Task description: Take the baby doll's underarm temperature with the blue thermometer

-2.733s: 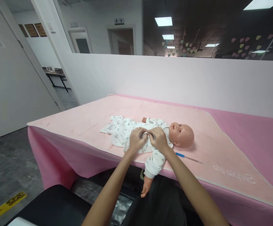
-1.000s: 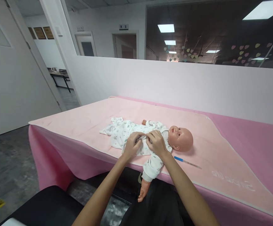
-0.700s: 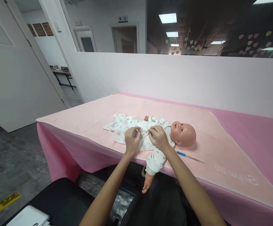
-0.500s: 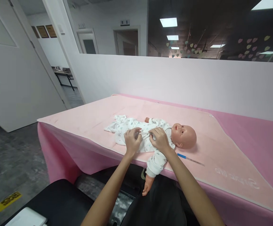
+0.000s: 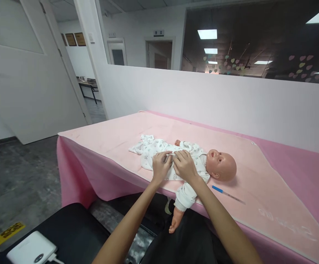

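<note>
A baby doll [image 5: 222, 167] lies on its back, its head to the right and one arm hanging over the table's front edge. It wears a white printed baby outfit [image 5: 155, 146]. Over the outfit's front, my left hand [image 5: 161, 165] pinches the cloth with bent fingers. My right hand [image 5: 185, 164] is beside it, fingertips closed on the same part. Between them shows a thin white strip; whether it is a tie or the garment's edge I cannot tell. A blue-handled stick with a thin shaft [image 5: 227, 194] lies near the doll's head, apart from both hands.
A pale pink mat [image 5: 107, 134] covers the table over a darker pink cloth [image 5: 77, 172]. A black seat [image 5: 77, 227] with a white power bank [image 5: 33, 249] and cable is at lower left. A white wall [image 5: 176, 91] with a window runs behind.
My hands have come closer together over the outfit's front, shortening the strip between them. The camera has shifted, so the scene sits slightly further right. The doll has stayed in place.
</note>
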Tool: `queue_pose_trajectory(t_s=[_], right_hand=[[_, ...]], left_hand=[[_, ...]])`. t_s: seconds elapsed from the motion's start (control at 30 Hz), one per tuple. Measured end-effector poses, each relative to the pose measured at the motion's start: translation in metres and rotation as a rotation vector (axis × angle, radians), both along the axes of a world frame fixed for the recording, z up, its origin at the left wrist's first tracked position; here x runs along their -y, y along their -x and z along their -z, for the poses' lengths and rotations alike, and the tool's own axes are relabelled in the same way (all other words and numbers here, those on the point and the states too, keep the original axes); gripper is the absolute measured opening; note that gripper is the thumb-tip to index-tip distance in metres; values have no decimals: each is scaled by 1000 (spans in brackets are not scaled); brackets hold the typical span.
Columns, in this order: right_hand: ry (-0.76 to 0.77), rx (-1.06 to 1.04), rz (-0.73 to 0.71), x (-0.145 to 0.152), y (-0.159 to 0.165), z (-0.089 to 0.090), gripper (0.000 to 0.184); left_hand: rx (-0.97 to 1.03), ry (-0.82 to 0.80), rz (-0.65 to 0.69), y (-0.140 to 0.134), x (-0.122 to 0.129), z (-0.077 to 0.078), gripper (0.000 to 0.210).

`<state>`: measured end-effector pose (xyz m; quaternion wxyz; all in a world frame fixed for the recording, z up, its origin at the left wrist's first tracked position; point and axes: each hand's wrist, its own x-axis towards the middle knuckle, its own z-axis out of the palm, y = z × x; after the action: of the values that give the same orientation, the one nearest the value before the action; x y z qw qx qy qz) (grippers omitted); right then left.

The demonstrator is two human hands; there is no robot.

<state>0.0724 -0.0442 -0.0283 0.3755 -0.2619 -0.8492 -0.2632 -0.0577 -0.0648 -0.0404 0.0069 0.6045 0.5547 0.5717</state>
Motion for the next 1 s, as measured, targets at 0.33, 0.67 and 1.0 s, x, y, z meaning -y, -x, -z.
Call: queue_pose_trajectory(t_s=[0.33, 0.67, 1.0], right_hand=[[220, -14, 63, 1, 7, -1, 10], [193, -49, 88, 1, 6, -1, 9], [114, -44, -42, -1, 7, 3, 16]], left_hand=[[80, -2, 28, 4, 0, 5, 18], [154, -46, 40, 6, -2, 4, 20], [83, -15, 75, 5, 1, 4, 21]])
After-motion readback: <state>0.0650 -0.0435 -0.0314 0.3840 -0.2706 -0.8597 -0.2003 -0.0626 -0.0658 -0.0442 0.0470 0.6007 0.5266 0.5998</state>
